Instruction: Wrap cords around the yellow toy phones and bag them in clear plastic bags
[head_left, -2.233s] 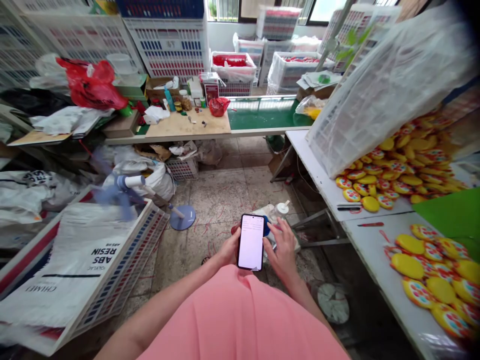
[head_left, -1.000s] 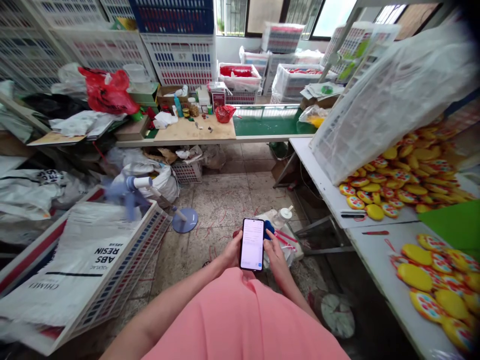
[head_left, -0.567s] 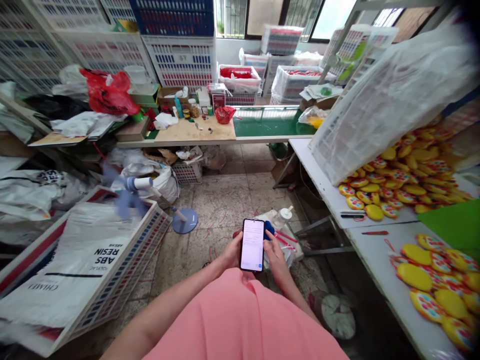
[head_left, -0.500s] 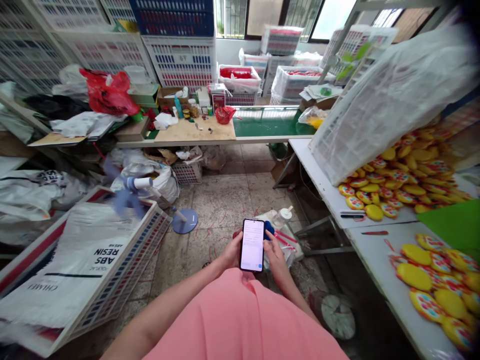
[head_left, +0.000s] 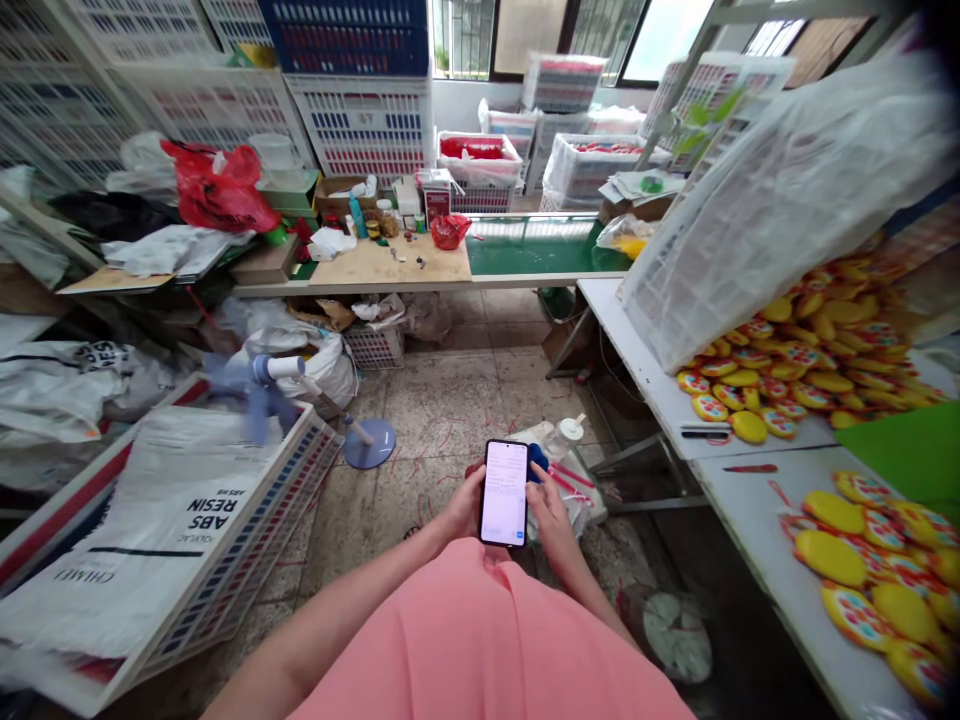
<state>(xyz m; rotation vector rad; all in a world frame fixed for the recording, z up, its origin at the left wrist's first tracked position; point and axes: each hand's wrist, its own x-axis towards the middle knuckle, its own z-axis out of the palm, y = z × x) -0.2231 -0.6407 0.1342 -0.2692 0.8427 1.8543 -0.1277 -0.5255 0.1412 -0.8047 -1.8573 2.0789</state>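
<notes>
A smartphone [head_left: 505, 495] with a black edge and a lit, pale screen of small text is held upright in front of my body. My left hand [head_left: 465, 505] grips its left side, and my right hand [head_left: 550, 510] grips its right side with the thumb at the edge. Some of the fingers are hidden behind the phone. Beyond it on a low surface are a clear jar with a white lid [head_left: 571, 431] and red-and-white packaging [head_left: 568, 483], partly covered by my right hand.
To the right, tables bear yellow disc-shaped pieces [head_left: 829, 556], a knife [head_left: 750, 468] and a large white bag [head_left: 757, 200]. At left stand a crate [head_left: 225, 540] with a resin sack and a blue fan [head_left: 281, 370]. Across the front runs a long bench [head_left: 540, 245].
The fan's blades and the phone's text look slightly different. Both hands keep the phone in nearly the same place.
</notes>
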